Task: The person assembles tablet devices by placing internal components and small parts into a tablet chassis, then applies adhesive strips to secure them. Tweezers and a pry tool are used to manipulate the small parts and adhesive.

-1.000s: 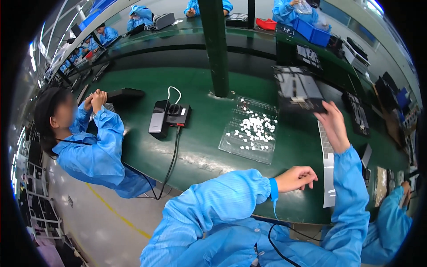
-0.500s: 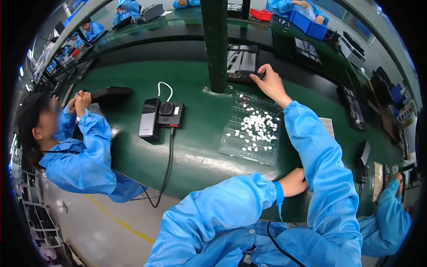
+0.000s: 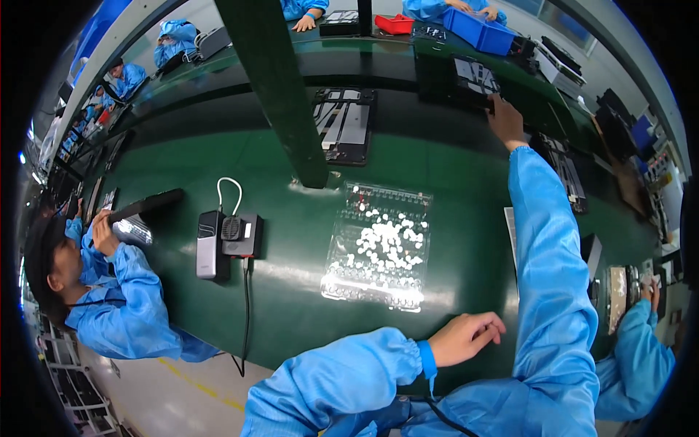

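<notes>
My right arm stretches far across to an opened tablet (image 3: 477,76), a dark frame with pale battery-like panels inside. At its near right corner my right hand (image 3: 505,122) has its fingers bent around the edge. My left hand (image 3: 466,339) hovers low over the near side of the green table, palm down, fingers loosely bent and nothing in it. Beyond the left hand lies a clear plastic tray (image 3: 338,255) with many small white pieces (image 3: 389,240) scattered in it. A second opened tablet (image 3: 348,125) lies behind the tray, beside the green post.
The green post (image 3: 273,87) rises from the table (image 3: 291,320). Left of the tray are a grey power bank (image 3: 208,244) and a black cabled device (image 3: 242,234). A co-worker (image 3: 120,291) holds a dark panel at left. Another opened tablet (image 3: 564,171) lies beyond my right forearm.
My right hand has moved from beside the tablet near the post to the one farther right. My left hand has come out from beside my right arm. The view has shifted.
</notes>
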{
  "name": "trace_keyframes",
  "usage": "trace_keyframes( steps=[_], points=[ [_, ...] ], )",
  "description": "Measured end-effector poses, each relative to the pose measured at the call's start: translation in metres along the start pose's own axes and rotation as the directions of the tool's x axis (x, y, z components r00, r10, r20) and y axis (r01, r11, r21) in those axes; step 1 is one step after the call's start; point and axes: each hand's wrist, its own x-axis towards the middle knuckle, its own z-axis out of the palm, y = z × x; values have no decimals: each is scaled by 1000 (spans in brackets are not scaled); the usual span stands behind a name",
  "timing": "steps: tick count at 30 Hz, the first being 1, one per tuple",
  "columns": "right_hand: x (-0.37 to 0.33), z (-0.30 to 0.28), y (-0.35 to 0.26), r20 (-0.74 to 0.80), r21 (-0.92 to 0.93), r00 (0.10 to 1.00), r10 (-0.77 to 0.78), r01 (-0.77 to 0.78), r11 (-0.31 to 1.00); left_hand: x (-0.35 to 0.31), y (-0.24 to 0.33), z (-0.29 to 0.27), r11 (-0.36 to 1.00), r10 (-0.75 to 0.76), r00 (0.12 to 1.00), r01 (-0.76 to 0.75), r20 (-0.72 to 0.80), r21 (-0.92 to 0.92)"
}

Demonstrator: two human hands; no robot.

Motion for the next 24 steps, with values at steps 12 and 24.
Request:
trace_keyframes(
  steps=[12, 24],
  points=[
    [94, 38, 15, 340, -47, 830, -442, 485, 873, -4, 6, 0, 993, 62, 998, -60, -16, 99],
    [86, 35, 37, 14, -280, 991, -135, 134, 950, 1, 1, 2, 985, 90, 996, -87, -12, 152]
  ],
)
